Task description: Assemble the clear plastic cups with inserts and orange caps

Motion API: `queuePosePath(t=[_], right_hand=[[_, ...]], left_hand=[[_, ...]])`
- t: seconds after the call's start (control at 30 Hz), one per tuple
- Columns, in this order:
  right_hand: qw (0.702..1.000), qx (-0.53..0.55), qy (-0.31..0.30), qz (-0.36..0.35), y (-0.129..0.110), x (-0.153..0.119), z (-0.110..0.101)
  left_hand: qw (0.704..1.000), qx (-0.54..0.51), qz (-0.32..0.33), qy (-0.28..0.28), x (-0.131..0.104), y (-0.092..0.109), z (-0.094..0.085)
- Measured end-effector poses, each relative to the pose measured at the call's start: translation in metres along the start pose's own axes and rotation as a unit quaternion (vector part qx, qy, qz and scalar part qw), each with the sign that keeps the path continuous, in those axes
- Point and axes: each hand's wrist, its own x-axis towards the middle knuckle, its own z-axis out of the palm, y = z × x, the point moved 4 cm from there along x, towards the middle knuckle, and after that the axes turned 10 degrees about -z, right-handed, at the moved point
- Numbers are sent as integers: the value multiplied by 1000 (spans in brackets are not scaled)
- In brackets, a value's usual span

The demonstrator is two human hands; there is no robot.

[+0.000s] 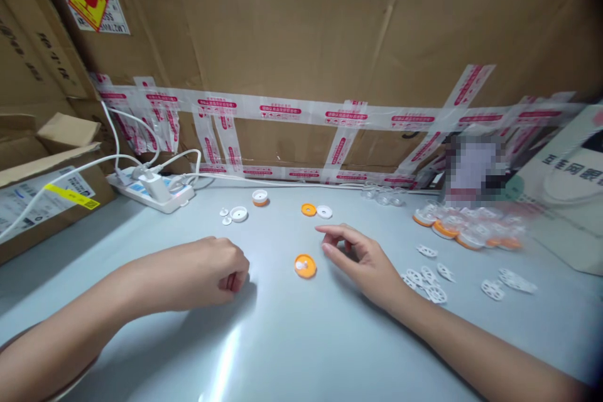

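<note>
My left hand (214,273) hovers over the table at the left of centre, its fingers curled in, with nothing visible in them. My right hand (360,257) is open, thumb and index finger apart, just right of an orange disc (306,271) with small white pieces lying on it. Beyond my right fingertips an orange ring (309,209) lies beside a white ring (324,212). Past my left hand sit a white round cup (239,214), two small white pieces (225,217) and a white cup on an orange one (260,198).
White perforated parts (426,284) lie scattered on the right. Behind them is a heap of clear and orange pieces (466,229). A power strip (157,191) with white cables stands at the back left, near an open carton (56,182). A large taped cardboard box (282,31) walls the back.
</note>
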Motion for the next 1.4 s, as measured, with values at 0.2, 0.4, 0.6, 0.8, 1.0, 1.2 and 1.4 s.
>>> queuePosePath(t=[0.2, 0.4, 0.6, 0.8, 1.0, 1.2, 1.4], right_hand=[[1000, -18, 21, -2, -1, -3, -4], [999, -16, 29, -1, 2, -3, -4], [999, -16, 26, -8, 1, -4, -5], [998, -42, 29, -36, -4, -4, -4], [987, -59, 29, -149, -24, -7, -1], [966, -17, 18, -256, -54, -17, 10], [959, -13, 37, -279, -64, -21, 9]], left_hand=[[980, 163, -14, 114, 2, 10, 22], [967, 227, -41, 106, 8, 31, 24], [970, 216, -51, 97, 7, 39, 16], [966, 186, -19, 178, 10, 32, 15], [940, -50, 95, 323, 4, 41, 9], [888, -259, 166, 343, -1, 63, 10], [858, -287, 175, 388, -5, 66, 7]])
